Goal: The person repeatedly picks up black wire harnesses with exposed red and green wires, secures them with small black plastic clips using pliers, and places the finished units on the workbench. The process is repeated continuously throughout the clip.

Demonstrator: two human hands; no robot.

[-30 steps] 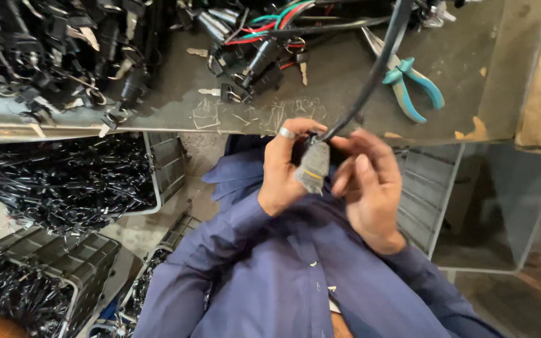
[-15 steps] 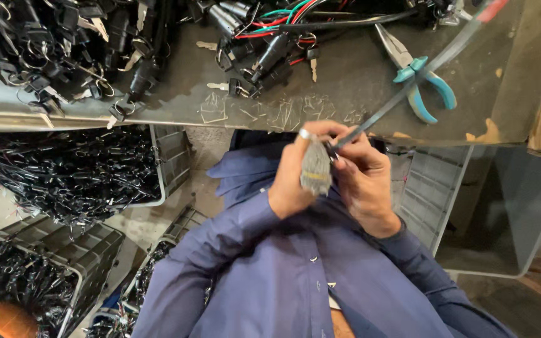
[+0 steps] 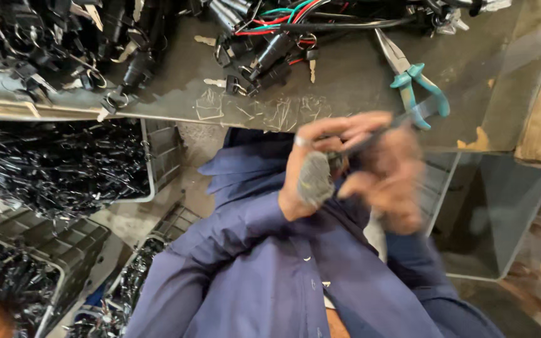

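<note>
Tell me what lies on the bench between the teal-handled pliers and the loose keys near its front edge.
In the head view, the stretch between the pliers and the keys is mostly bare grey bench, with one more key lying near black connectors.

Long-sleeved shirt (image 3: 270,275), dark blue, woven cloth, creased at elbows and chest. Buttoned front placket, small pale buttons down middle. Collar open at neck. Both sleeves full length, cuffs reaching wrists. Left hand (image 3: 311,169): silver ring (image 3: 300,141) on one finger, grey cloth patch over thumb base. Right hand (image 3: 386,181) bare, motion-blurred, detail unclear.
</note>
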